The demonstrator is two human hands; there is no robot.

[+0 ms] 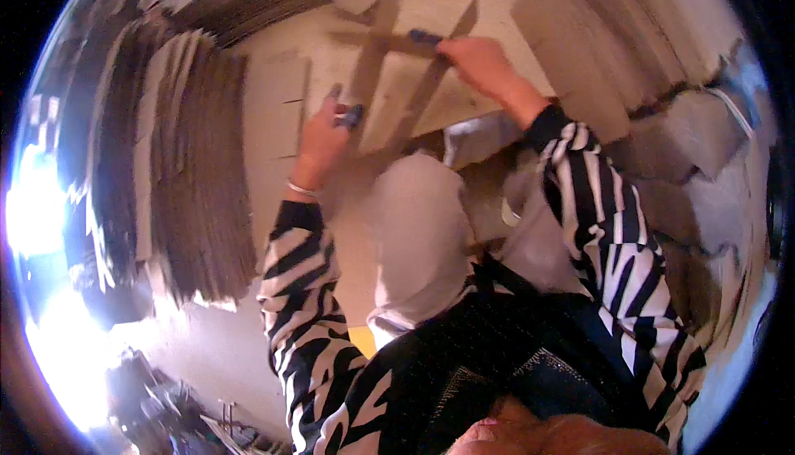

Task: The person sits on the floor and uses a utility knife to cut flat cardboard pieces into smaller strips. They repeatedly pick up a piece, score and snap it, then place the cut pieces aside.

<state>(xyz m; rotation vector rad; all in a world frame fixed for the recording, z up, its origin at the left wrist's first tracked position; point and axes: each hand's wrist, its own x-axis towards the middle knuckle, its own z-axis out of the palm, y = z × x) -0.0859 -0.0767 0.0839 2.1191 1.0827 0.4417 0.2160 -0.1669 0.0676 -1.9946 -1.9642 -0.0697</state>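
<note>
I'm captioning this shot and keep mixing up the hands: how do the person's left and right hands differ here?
The left hand points mostly up the picture; the right hand reaches leftward. The left hand sits lower, while the right hand is higher, by the brown strips. The left wrist wears a pale band; none shows on the right. Both emerge from striped sleeves with dark cuffs.

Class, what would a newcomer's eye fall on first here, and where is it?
Probably the black-and-white sleeves, reaching up from the lower edge to the left hand and right hand. Next come the packed brown sheets at left and the white glare along the left edge.
</note>
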